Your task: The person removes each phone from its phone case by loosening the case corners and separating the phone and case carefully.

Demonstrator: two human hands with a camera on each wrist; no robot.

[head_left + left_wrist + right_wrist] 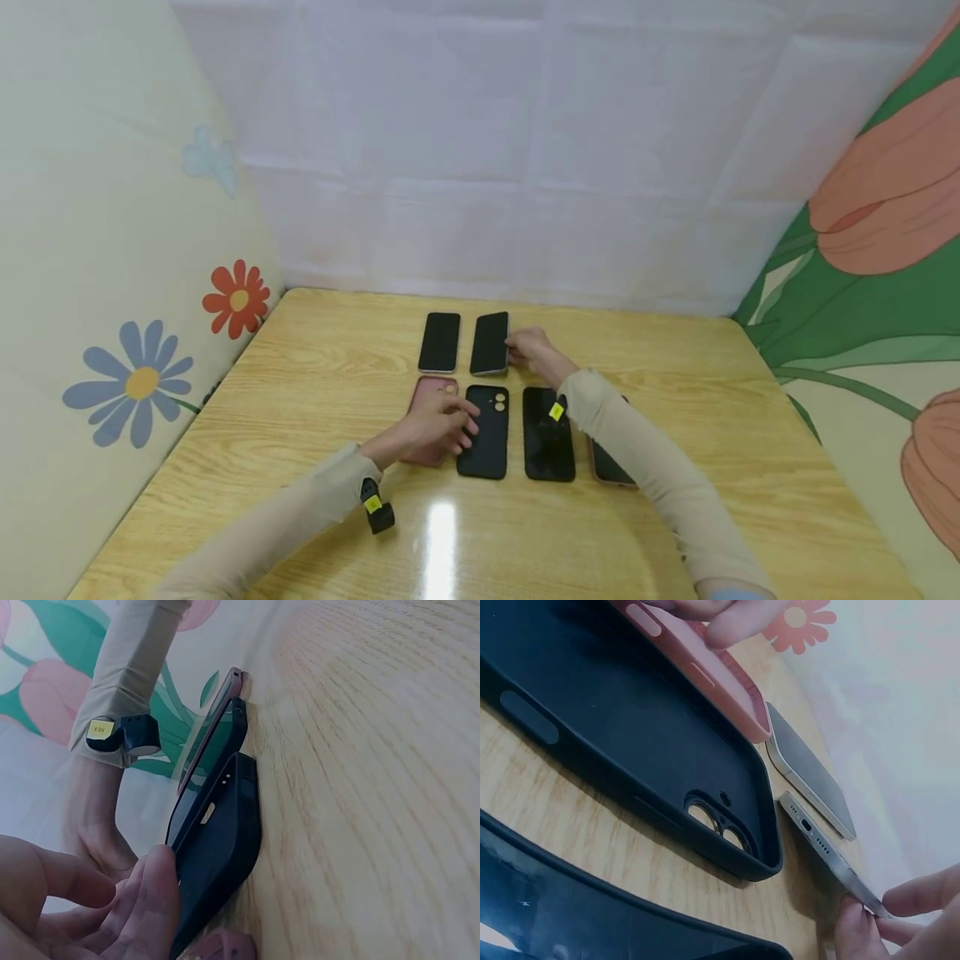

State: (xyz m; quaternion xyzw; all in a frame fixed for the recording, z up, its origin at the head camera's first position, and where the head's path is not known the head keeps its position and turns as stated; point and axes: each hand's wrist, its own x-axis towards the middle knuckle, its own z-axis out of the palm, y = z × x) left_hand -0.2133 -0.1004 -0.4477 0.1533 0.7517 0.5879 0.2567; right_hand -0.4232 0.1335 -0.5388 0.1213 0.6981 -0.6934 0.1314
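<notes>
My right hand (531,348) pinches the right edge of a phone (490,343), which is tilted, its right side raised off the table; the right wrist view shows fingers on the phone's silver edge (829,859). Left of it a second phone (439,342) lies flat. My left hand (442,422), fingers loosely bent, is over the pink case (425,454) and the left edge of the black case (487,442). In the left wrist view the hand (97,900) is beside the black case (225,840), with no object between its fingers; whether it touches the case, I cannot tell.
Right of the black case lies a phone in a black case (549,450). Beside that, a phone in a pink case (611,467) is partly covered by my right forearm. The wooden table (720,400) meets a pale cloth (525,167) at the back and printed cloths at both sides.
</notes>
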